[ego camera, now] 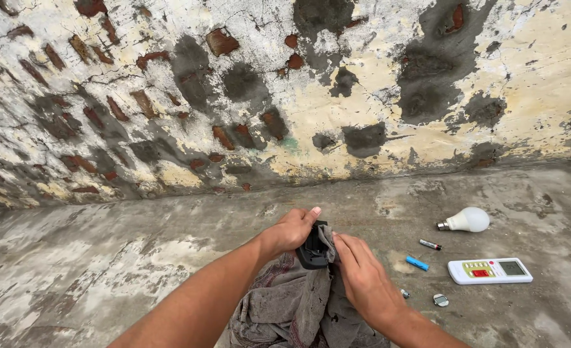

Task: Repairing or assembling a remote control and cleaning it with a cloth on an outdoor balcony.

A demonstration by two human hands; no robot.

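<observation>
Black and small, a plastic gadget (312, 248) sits gripped in the left hand (292, 231) above the concrete floor (105, 258). The right hand (361, 278) fingers pinch a grey rag (285, 309) against it. Near the floor's right edge lie a white bulb (467, 220), two batteries (417, 263) and a white remote (490, 270).

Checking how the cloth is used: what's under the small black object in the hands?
A grey cloth wraps beneath the black object, held by left hand and right hand. Its underside is hidden.
</observation>
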